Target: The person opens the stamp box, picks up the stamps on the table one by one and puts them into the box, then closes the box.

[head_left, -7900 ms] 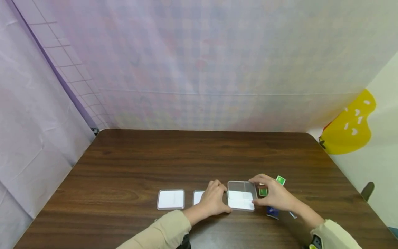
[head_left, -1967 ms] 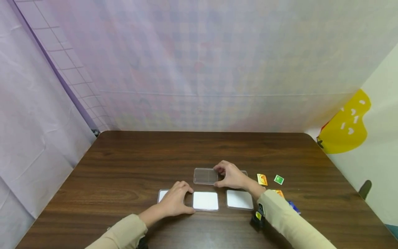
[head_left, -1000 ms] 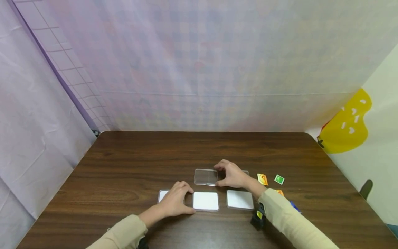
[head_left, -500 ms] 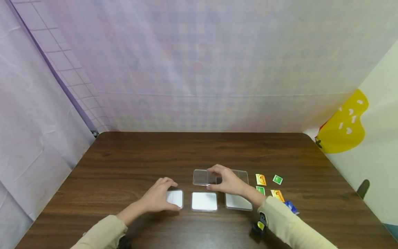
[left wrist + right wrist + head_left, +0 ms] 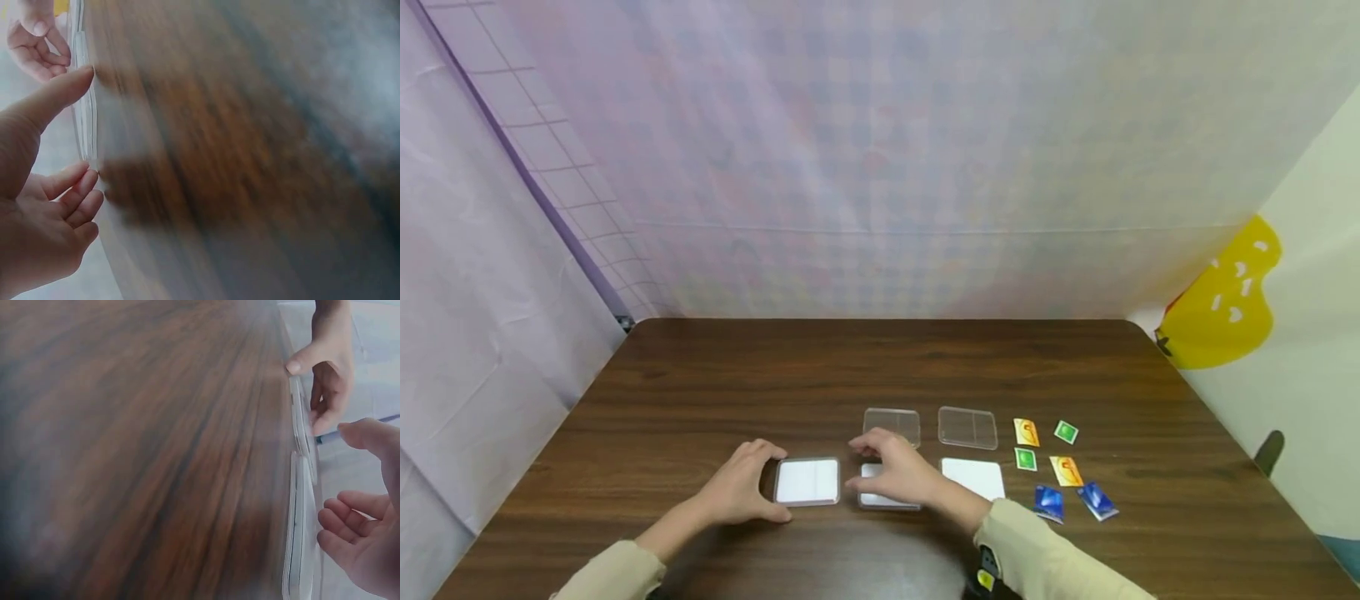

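In the head view, my left hand holds the left end of a flat clear plastic case with a white inside, thumb and fingers at its two left corners. My right hand hovers over the middle case, fingers apart and holding nothing, covering part of that case. To its right lies a third white case. Behind them rest two clear lids, one partly hidden by my right hand, the other in full view. The left wrist view shows the case edge between thumb and fingers.
Right of the cases lie small colourful packets: orange ones, green ones and blue ones. The brown wooden table reaches back to a pale curtain.
The right case and then the middle one lost their lids, which lie behind them. My left hand moved from the middle case to the left one; my right hand let go of the lid and came left.
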Demonstrator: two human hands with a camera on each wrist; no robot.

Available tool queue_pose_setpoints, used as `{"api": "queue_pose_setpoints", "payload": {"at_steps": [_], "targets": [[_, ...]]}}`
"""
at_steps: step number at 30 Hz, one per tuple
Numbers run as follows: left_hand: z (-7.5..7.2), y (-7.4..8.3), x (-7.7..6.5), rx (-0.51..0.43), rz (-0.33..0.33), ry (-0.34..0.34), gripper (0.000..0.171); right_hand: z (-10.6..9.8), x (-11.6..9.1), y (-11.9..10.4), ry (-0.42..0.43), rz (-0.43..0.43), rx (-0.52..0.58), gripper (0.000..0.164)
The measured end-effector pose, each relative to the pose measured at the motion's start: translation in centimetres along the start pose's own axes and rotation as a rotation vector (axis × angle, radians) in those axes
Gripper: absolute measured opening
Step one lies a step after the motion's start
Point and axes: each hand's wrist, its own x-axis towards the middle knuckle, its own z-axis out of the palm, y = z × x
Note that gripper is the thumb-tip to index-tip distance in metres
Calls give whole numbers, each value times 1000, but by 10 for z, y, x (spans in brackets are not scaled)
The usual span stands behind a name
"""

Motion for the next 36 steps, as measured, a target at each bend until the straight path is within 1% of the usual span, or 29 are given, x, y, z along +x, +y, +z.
{"api": "queue_pose_setpoints", "payload": {"at_steps": [5, 9, 13, 17, 20, 24, 29, 36], "targets": [[0, -4, 0, 17, -27, 19, 67, 10, 8, -6, -27, -6, -80, 52], [0, -4, 0, 29, -22, 22, 63, 16, 12, -8, -32, 15, -151, 55], [0, -4, -1, 19, -30, 30, 59, 23, 15, -10, -40, 19, -235, 58], [0, -4, -2, 15, -36, 38, 58, 26, 18, -14, -50, 24, -303, 59], [0, -4, -1, 13, -36, 37, 57, 26, 19, -18, -51, 18, -339, 57], [0, -3, -1, 11, -34, 31, 57, 26, 21, -21, -52, 23, -355, 55], [0, -3, -1, 14, -27, 31, 56, 26, 22, -23, -61, 54, -355, 56], [1, -4, -1, 21, -19, 35, 57, 26, 22, -25, -57, 67, -360, 57]]}}
